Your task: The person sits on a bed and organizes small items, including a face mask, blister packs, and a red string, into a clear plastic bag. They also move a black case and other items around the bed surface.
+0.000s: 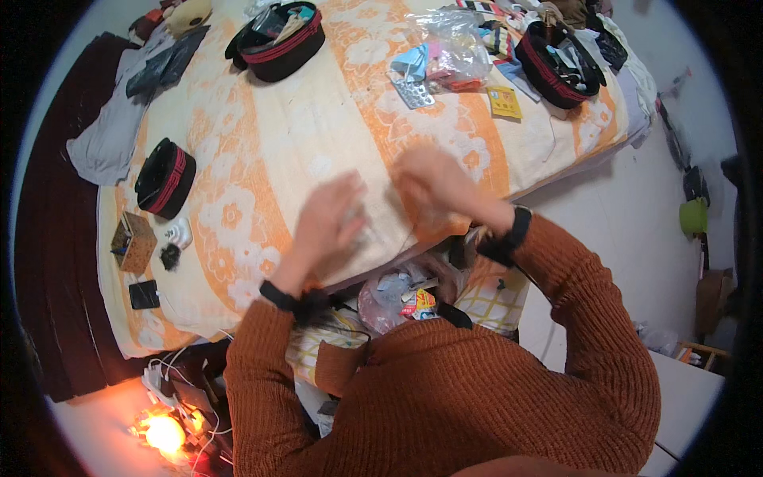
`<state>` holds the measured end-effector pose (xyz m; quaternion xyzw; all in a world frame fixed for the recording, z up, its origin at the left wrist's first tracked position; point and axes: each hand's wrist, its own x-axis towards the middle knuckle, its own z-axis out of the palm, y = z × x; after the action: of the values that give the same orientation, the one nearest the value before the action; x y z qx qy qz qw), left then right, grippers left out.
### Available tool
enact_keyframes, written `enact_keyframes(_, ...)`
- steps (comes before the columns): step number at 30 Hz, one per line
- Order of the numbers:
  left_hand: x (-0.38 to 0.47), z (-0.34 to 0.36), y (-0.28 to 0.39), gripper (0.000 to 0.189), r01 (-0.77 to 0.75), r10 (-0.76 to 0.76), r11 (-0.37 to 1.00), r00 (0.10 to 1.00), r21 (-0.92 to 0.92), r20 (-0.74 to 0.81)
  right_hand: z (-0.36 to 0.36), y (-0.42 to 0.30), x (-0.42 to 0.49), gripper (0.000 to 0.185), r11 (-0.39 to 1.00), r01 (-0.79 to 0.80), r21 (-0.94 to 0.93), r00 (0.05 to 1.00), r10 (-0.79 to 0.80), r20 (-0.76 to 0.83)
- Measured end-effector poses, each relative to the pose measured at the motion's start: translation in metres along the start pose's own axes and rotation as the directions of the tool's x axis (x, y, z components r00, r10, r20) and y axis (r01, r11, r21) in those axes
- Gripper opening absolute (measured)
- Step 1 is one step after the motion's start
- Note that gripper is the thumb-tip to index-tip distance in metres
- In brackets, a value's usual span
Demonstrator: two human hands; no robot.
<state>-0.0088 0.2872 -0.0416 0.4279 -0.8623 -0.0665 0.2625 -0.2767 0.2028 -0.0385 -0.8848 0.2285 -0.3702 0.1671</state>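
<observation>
My left hand (pixel 334 214) is blurred above the cream and orange floral bed cover (pixel 304 143). Its thumb stands away from the fingers, and nothing shows in it. To its right my right hand (pixel 435 182), also blurred, is bent inward over an orange stripe; its fingertips are hard to make out, so I cannot tell whether it holds anything. A gap separates the two hands. Both wrists wear black bands. Beneath them, at the bed's edge, a clear plastic bag (pixel 387 292) contains wrappers and scraps.
Black oval containers with red trim stand on the bed: one at left (pixel 167 179), one at the back (pixel 280 42), one at right (pixel 560 65). A blister pack (pixel 411 89) and yellow packet (pixel 504 102) lie towards the right. A lit lamp (pixel 164 434) glows at lower left.
</observation>
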Motion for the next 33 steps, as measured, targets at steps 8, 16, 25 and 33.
enact_keyframes(8, 0.144, 0.012, -0.124, 0.069, 0.474, -0.442, 0.856, 0.878, 0.204, -0.184, -0.017, 0.078, 0.058, 0.034, 0.824, -0.375, -0.424, 0.927, 0.338, -0.164)
enact_keyframes(16, 0.126, 0.026, -0.048, 0.069, 0.109, -0.098, 0.993, 0.972, -0.040, 0.215, -0.033, 0.107, 0.086, 0.034, 0.620, -0.482, -0.620, 0.840, 0.527, -0.127)
enact_keyframes(25, 0.084, -0.036, -0.085, 0.054, 0.345, -0.339, 0.915, 0.939, -0.208, 0.063, -0.081, 0.131, 0.107, 0.031, 0.646, -0.402, -0.649, 0.880, 0.469, -0.078)
enact_keyframes(33, 0.114, -0.013, -0.197, 0.071, 0.504, -0.536, 0.797, 0.844, 0.333, 0.007, -0.057, 0.139, 0.128, 0.023, 0.855, -0.493, -0.161, 0.860, 0.507, 0.061)
